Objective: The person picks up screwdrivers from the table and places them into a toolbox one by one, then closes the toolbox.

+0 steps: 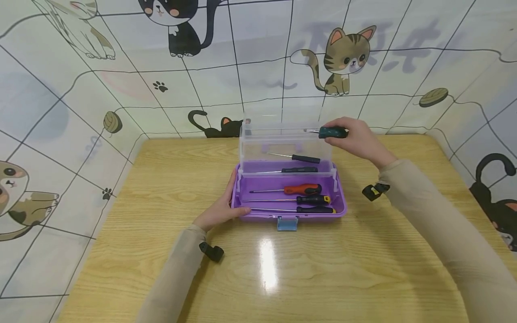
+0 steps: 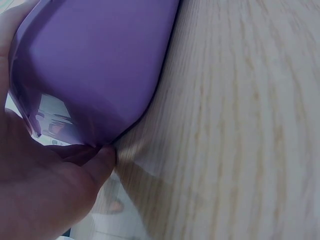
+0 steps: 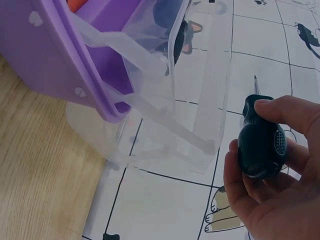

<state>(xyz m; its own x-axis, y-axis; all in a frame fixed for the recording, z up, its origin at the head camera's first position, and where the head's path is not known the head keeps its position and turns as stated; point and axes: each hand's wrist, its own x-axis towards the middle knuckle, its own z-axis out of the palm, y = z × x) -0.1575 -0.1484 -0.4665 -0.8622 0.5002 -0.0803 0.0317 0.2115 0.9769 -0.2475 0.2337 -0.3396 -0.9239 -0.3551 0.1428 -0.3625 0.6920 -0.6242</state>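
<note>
A purple toolbox [image 1: 342, 204] stands open on the wooden table, its clear plastic upper tray [image 1: 291, 148] raised on hinged arms. My left hand [image 1: 220, 211] grips the box's left end, thumb at the front corner; the left wrist view shows the purple wall [image 2: 100, 65] close up. Between thumb and fingers, my right hand [image 1: 355, 137] holds a screwdriver [image 1: 333, 132] with a dark green handle, in the air at the tray's right end. Its tip points left, across the tray. Inside the box lie an orange-red screwdriver [image 1: 303, 189] and black-and-yellow ones [image 1: 313, 200]. Two black-handled screwdrivers [image 1: 305, 159] overlap the clear tray.
Behind the table [image 1: 177, 179] and along both sides hangs a cloth or sheet [image 1: 262, 80] printed with cats and grid lines. A blue latch [image 1: 287, 224] hangs at the box's front. Black wrist cameras [image 1: 212, 252] sit on both sleeves.
</note>
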